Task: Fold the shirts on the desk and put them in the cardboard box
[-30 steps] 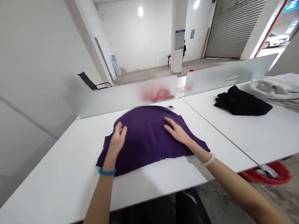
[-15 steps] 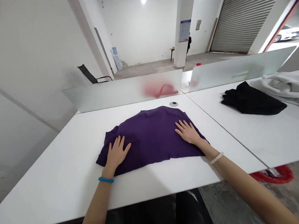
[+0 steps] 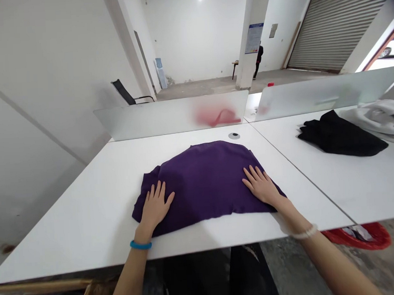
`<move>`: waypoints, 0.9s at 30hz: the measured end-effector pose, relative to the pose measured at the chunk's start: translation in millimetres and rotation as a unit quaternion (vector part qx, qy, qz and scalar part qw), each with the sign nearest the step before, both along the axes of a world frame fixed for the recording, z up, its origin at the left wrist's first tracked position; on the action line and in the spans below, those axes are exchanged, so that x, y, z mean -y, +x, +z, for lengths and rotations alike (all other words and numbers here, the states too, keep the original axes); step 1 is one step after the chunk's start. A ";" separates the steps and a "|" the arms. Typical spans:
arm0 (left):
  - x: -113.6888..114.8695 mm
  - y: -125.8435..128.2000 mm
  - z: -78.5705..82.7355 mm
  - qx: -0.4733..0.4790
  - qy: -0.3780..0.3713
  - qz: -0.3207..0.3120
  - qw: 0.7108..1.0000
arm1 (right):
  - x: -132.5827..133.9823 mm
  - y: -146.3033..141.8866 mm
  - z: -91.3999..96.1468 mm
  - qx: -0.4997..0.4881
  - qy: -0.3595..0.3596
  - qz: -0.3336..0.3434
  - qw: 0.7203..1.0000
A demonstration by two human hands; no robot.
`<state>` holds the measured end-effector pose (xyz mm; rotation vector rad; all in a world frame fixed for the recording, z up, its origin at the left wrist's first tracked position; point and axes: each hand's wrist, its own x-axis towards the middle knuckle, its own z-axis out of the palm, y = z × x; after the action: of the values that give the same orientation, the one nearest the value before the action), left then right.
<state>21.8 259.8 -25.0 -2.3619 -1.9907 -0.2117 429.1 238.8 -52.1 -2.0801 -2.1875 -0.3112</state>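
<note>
A folded purple cloth [image 3: 208, 182], which looks like a garment, lies flat on the white table [image 3: 91, 204] in front of me. My left hand [image 3: 156, 206] rests palm down on its left part, fingers spread. On the right part lies my right hand [image 3: 260, 184], also flat with the fingers apart. Neither hand grips the fabric. The cloth's left edge shows some layered folds, and its lower edge runs close to the table's front edge. A blue band [image 3: 140, 244] circles my left wrist, and a pale beaded bracelet [image 3: 307, 232] my right.
A black folded cloth [image 3: 342, 134] and a white cloth pile [image 3: 383, 115] lie on the adjoining table at right. Frosted dividers [image 3: 172, 116] line the back edge. A red-lined bin [image 3: 380, 237] stands below at right. Far off, a person [image 3: 259, 60] is partly behind a pillar.
The view has shifted slightly. My right hand has slid a little down and toward the right on the cloth. My left hand stays at about the same place on it.
</note>
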 end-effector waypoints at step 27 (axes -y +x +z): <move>128.4 181.1 -23.0 0.118 0.118 -0.300 0.939 | 193.8 -61.3 10.0 -0.421 0.198 0.017 0.885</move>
<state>202.9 131.3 -48.0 -2.7946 -1.1507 -0.7371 367.8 45.0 -42.1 -1.5222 -1.4730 0.1376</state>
